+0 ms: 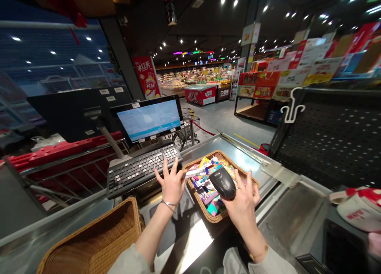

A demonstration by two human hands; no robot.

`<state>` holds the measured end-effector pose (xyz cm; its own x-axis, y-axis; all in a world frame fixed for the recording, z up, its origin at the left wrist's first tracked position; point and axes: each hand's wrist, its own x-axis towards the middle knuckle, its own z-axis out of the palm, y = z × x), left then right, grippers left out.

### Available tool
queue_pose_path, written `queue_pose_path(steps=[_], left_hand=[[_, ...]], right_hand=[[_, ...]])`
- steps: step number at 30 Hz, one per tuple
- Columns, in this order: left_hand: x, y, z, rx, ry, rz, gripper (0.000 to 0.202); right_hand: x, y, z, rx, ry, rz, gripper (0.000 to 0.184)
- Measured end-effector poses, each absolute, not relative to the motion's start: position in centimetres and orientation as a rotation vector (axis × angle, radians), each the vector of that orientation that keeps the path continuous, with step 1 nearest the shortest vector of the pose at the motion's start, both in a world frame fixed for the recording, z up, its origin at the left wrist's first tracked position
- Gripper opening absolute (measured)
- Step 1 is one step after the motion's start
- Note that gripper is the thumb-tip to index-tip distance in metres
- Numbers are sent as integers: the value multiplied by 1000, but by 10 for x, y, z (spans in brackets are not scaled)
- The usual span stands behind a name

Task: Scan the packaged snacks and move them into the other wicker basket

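Note:
My right hand [243,202] holds a black handheld barcode scanner [223,182] over a round wicker basket [198,199] full of small colourful snack packets [205,175]. My left hand [171,183] hovers with fingers spread between the basket and a grey keyboard [139,169]. It seems to pinch a thin white packet [195,172] at the basket's rim with the thumb. A bracelet sits on the left wrist.
A lit touchscreen monitor [150,119] stands behind the keyboard on the steel checkout counter [247,157]. A larger wicker basket [95,242] sits at the near left. A red-and-white bag [360,208] lies at the right. Shop aisles, display stands and a trolley lie beyond.

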<state>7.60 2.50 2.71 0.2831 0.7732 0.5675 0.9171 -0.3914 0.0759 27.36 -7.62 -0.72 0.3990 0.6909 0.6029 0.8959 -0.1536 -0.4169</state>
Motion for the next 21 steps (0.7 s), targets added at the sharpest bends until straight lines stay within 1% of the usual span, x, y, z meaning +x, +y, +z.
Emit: queue_pose_path(steps=[3, 8, 13, 15, 19, 21], left_hand=[[85, 33, 20, -2333, -1543, -758, 15], [101, 45, 11, -2387, -1517, -733, 18], [122, 55, 3, -2445, -1522, -731, 22], [132, 58, -1, -2468, -1536, -722, 29], [141, 61, -7, -2487, -1582, -638, 52], [137, 61, -7, -2475, -1601, -596, 57]], right_hand=[[280, -76, -10, -1934, -1341, -377, 36], [289, -76, -12, -1972, -1348, -365, 28], [296, -74, -17, -1942, -1384, -387, 37], [299, -73, -20, -1933, -1400, -389, 38], [300, -73, -21, -1929, -1415, -389, 37], [296, -73, -18, -1916, -1430, -405, 38]])
